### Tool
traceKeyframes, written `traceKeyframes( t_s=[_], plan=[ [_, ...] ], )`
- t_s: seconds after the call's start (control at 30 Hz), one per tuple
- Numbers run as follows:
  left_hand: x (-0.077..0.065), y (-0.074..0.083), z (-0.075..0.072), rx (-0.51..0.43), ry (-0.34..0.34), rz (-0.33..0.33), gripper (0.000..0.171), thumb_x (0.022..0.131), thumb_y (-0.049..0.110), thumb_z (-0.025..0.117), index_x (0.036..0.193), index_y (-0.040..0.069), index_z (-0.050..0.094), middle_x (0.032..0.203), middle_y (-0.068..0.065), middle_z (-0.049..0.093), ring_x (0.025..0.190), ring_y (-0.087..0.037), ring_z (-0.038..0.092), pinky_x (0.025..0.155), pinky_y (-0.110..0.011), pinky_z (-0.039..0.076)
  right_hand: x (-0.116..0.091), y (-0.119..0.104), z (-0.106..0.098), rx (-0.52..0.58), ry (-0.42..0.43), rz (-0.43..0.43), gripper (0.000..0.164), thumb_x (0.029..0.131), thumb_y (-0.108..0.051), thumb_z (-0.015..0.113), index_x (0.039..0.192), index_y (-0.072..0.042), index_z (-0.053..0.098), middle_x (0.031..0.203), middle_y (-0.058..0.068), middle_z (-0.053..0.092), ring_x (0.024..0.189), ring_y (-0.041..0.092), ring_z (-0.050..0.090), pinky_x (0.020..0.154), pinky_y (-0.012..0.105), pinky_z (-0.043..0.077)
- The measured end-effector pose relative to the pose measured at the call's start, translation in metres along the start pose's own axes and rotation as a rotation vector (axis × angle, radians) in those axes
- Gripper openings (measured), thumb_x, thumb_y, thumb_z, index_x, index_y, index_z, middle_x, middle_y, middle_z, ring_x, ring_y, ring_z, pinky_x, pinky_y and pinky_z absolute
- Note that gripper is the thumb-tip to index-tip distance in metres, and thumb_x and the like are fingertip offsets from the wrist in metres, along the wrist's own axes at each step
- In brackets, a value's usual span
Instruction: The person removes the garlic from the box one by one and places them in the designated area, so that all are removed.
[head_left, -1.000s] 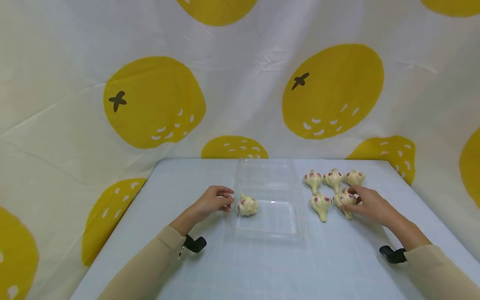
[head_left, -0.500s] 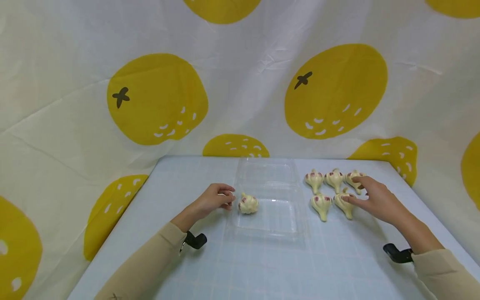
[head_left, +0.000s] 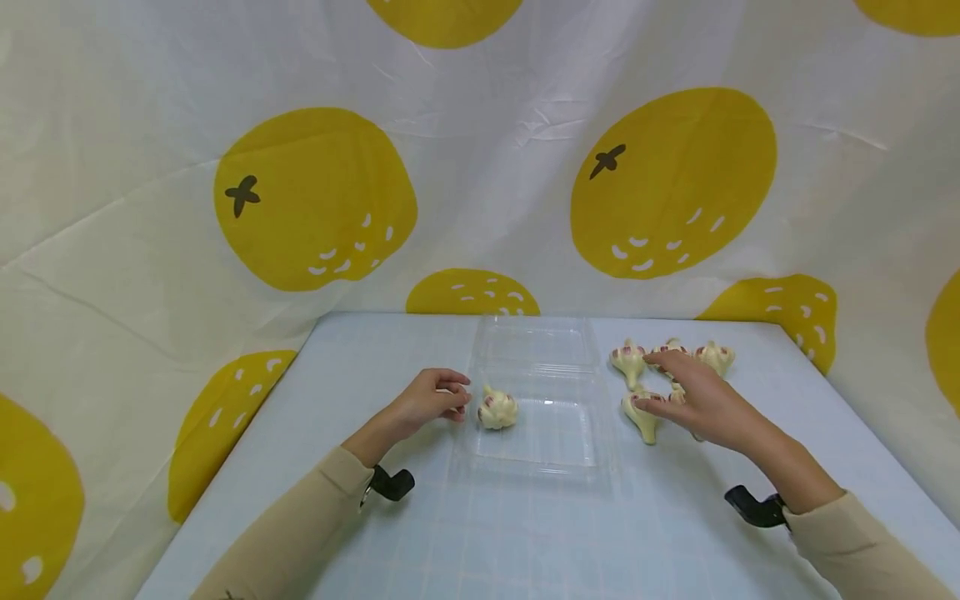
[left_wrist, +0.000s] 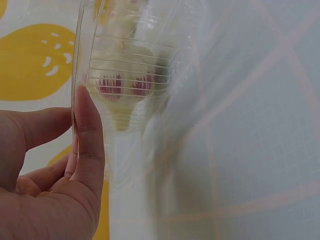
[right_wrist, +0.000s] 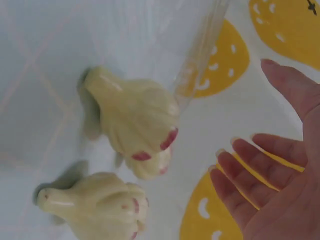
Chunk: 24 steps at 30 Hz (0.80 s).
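Note:
My left hand (head_left: 427, 402) pinches the left rim of a clear plastic clamshell container (head_left: 551, 475), thumb and fingers on either side of its edge. Inside it, at the left, lies a garlic bulb (head_left: 497, 409); the left wrist view shows this garlic bulb (left_wrist: 122, 87) through the ribbed wall. My right hand (head_left: 712, 404) hovers over the bulbs at the right, fingers extended, thumb apart, nothing held. Nearest it are a front garlic bulb (head_left: 642, 421) and a rear garlic bulb (head_left: 628, 358). In the right wrist view the open palm (right_wrist: 285, 185) is beside a garlic bulb (right_wrist: 135, 115).
The container's lid (head_left: 534, 343) lies folded back behind its base. More bulbs stand in two rows, among them the rear right garlic bulb (head_left: 716, 357); my right hand partly covers others. A lemon-patterned cloth (head_left: 480, 167) hangs behind the pale checked table (head_left: 525, 542).
My right hand has let go of the front right garlic bulb, passed near the rear right one, then moved left over the group. The left hand stays at the container's rim.

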<state>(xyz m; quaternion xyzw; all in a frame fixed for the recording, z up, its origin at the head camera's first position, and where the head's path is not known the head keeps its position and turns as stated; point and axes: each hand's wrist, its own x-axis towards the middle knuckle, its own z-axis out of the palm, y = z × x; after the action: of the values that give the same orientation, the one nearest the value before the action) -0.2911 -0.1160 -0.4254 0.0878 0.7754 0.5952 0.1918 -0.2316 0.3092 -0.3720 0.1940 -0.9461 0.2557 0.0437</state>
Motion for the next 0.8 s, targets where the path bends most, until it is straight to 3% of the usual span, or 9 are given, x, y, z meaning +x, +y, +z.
traceKeyframes(
  t_s=[0.17, 0.37, 0.57, 0.8],
  plan=[
    [0.001, -0.001, 0.0, -0.002, 0.005, -0.003, 0.04, 0.099, 0.003, 0.066, 0.135, -0.01, 0.055, 0.102, -0.019, 0.063, 0.078, -0.018, 0.065, 0.075, -0.031, 0.063, 0.011, -0.012, 0.012, 0.017, -0.006, -0.071, 0.07, 0.091, -0.042, 0.079, 0.142, -0.002, 0.053, 0.144, 0.022, 0.054, 0.13, 0.043, 0.052, 0.102, 0.064, 0.048],
    [0.0, -0.003, 0.001, 0.004, 0.007, -0.001, 0.04, 0.099, 0.004, 0.067, 0.134, -0.01, 0.056, 0.101, -0.018, 0.064, 0.077, -0.019, 0.064, 0.074, -0.031, 0.063, 0.02, -0.022, 0.025, 0.044, -0.039, -0.094, 0.07, 0.091, -0.042, 0.078, 0.142, -0.002, 0.054, 0.149, 0.021, 0.051, 0.142, 0.045, 0.04, 0.111, 0.068, 0.036],
    [0.0, -0.004, 0.001, -0.001, 0.006, 0.006, 0.039, 0.099, 0.003, 0.066, 0.134, -0.011, 0.055, 0.1, -0.018, 0.064, 0.076, -0.019, 0.064, 0.074, -0.031, 0.063, 0.025, -0.031, 0.038, 0.04, -0.027, -0.141, 0.064, 0.09, -0.038, 0.08, 0.14, -0.005, 0.056, 0.139, 0.015, 0.058, 0.121, 0.035, 0.059, 0.099, 0.058, 0.053],
    [0.001, -0.004, 0.0, -0.004, 0.001, 0.007, 0.041, 0.099, 0.004, 0.066, 0.135, -0.011, 0.055, 0.098, -0.014, 0.063, 0.077, -0.018, 0.065, 0.075, -0.031, 0.063, 0.033, -0.043, 0.057, 0.081, -0.05, -0.205, 0.062, 0.091, -0.035, 0.08, 0.14, -0.007, 0.056, 0.138, 0.008, 0.06, 0.119, 0.029, 0.061, 0.096, 0.051, 0.056]
  ],
)
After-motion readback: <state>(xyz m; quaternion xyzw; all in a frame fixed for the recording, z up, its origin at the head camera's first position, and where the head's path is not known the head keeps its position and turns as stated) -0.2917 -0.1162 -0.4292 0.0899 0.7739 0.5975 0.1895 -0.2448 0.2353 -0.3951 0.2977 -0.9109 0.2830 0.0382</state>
